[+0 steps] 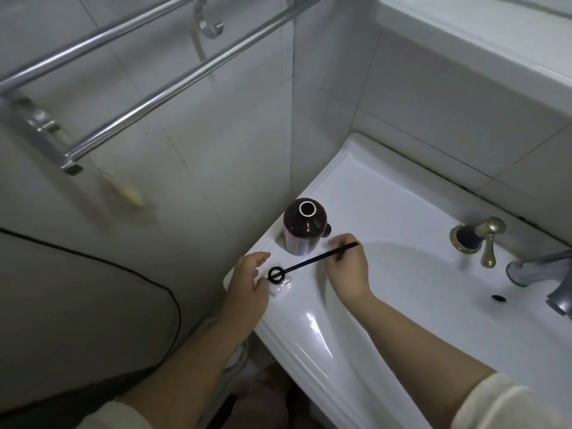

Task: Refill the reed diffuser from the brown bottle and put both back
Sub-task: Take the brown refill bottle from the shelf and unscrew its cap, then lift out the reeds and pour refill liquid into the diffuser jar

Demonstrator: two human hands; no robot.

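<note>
Left hand (247,281) grips the diffuser (279,286) steady on the sink (387,199) ledge; right hand (348,269) pinches the reeds (312,262) in its neck, beside the uncapped bottle (305,226).

No text, label, brand, number or sign can be read anywhere. The round dark brown glass bottle (305,226), standing open at about 12 o'clock from the hands on the white ceramic washbasin (402,212), shows no legible label.

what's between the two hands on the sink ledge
In the head view, black reed sticks span the gap: the right hand holds the upper end, and the lower end sits in the black-ringed mouth of the clear diffuser by the left hand.
</note>
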